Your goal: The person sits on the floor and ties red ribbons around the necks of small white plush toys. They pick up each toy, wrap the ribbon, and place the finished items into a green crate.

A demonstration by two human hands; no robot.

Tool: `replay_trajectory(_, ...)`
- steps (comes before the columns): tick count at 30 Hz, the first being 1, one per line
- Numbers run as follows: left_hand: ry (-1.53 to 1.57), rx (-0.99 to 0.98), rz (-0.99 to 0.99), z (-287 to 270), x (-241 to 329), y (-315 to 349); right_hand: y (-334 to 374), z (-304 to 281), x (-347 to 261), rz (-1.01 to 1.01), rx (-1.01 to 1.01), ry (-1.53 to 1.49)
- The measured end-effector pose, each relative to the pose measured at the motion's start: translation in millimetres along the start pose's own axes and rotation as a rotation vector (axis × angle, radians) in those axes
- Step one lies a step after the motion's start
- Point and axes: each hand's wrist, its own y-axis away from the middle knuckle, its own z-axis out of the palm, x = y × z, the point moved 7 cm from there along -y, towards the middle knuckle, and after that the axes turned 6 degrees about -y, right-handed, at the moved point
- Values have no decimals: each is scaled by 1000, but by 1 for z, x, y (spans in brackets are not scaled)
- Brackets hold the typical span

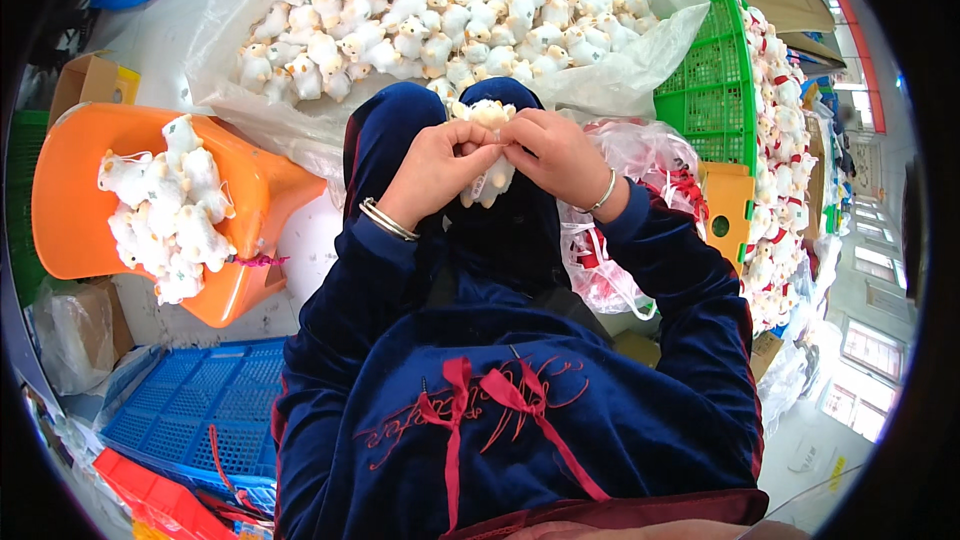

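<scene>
A small white plush toy [488, 186] with a cream head is upright between my knees, its head showing above my hands and its body below. My left hand [446, 166] is closed in a pinch in front of the toy's neck. From the other side, my right hand [556, 154] pinches at the same spot, the fingertips of both meeting there. Whatever thin thing lies between the fingertips is too small to make out. Both hands touch or nearly touch the toy; its neck is hidden behind the fingers.
Beyond my knees, a plastic sheet [225, 65] bears a heap of white plush toys. An orange chair [70, 165] at left holds several more. At right stand a green crate [708, 90], toys with red trim [775, 140] and a plastic bag [630, 155] with red pieces. A blue crate [205, 405] lies lower left.
</scene>
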Motion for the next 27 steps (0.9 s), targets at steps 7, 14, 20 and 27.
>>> replay_trajectory(7, 14, 58, -58, 0, 7, 7, 18, 5, 8, -116, 173, -117)
replay_trajectory(14, -89, 103, 35, 3, 9, 7, 23, 4, 8, -194, 232, -122)
replay_trajectory(20, 31, 14, -76, 4, 7, 8, 25, 6, 13, -225, 225, -136)
replay_trajectory(27, 65, -126, -151, 3, 0, 5, 17, 2, 7, -290, 119, -141)
